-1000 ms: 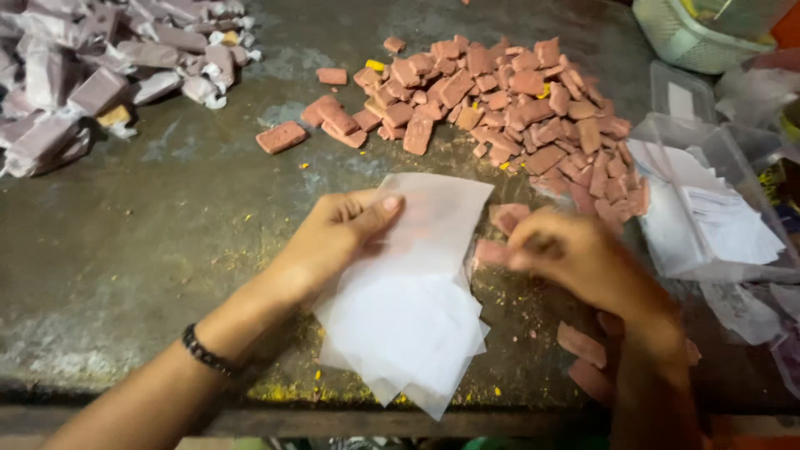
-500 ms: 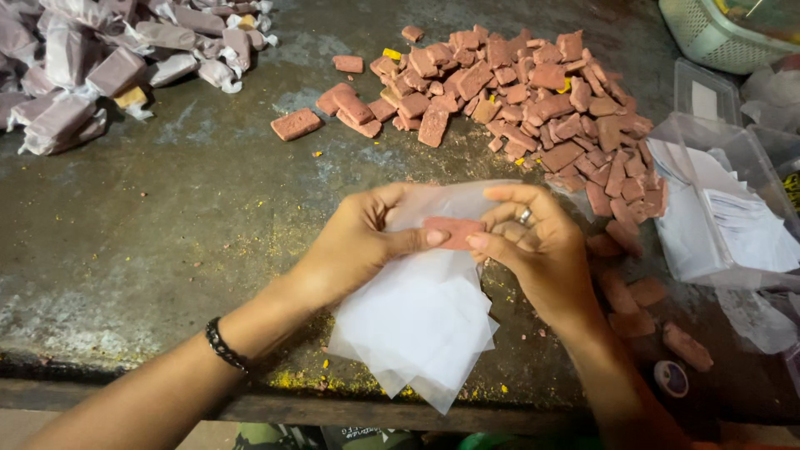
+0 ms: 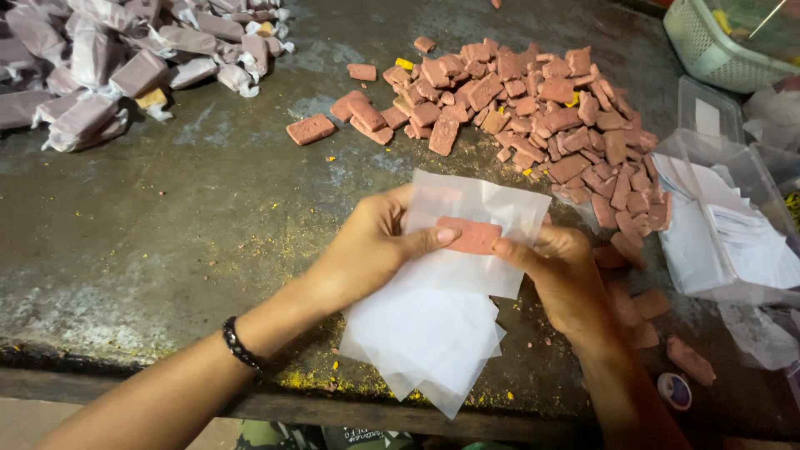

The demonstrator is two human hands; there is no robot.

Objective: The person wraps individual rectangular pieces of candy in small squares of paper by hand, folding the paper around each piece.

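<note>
Head view: left hand [image 3: 367, 250] and right hand [image 3: 562, 271] each pinch one end of a reddish bar [image 3: 471, 236], fingers closed, over a translucent sheet [image 3: 475, 208]. Sheet stack [image 3: 425, 342] lies near; bar pile [image 3: 542, 108] far right.

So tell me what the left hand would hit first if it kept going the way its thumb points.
Most likely the right hand: the left hand points right along the reddish block both hands pinch on the translucent sheet.
</note>
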